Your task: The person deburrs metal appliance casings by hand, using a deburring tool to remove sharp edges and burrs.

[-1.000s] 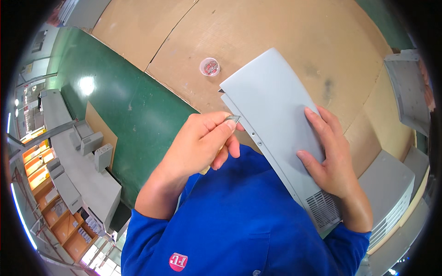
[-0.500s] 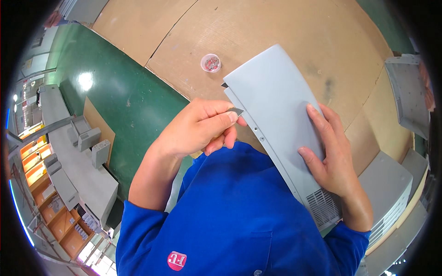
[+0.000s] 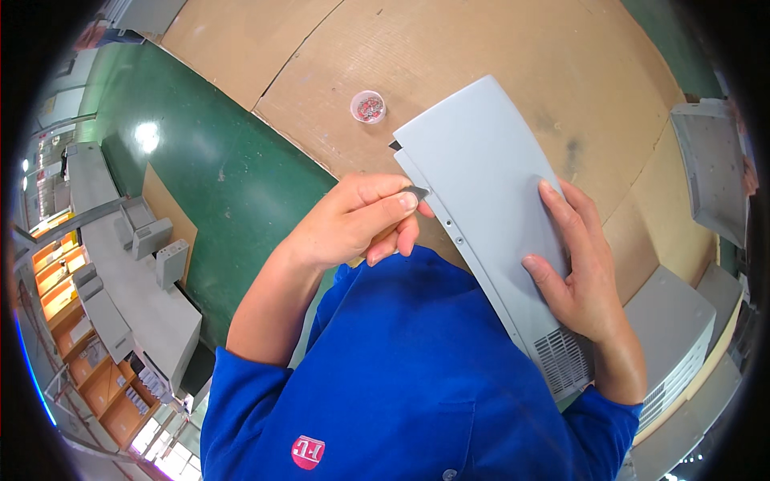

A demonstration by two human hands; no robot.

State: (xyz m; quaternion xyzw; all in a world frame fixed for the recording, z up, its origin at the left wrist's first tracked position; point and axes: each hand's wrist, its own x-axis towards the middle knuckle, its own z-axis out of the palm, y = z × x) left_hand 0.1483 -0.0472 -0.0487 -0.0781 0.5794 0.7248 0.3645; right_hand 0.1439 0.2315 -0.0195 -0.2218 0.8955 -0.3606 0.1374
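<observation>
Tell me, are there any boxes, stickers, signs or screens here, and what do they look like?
Badge: a small pink-and-white patch low on the front of the blue work shirt.
Small round cup: pale plastic, on the brown cardboard above the grey panel, holding small red and silvery bits.
No screens or signs can be made out.

A long, pale grey panel (image 3: 489, 200) lies tilted across the brown cardboard-covered surface (image 3: 481, 48), its far end pointing away and its near end at the person's body. Its face is smooth and slightly curved, with a block of fine vent slots at the near end and two small holes along its left edge. A small dark piece (image 3: 417, 191) sits against that left edge, pinched between thumb and forefinger; its shape is too small to tell.
</observation>
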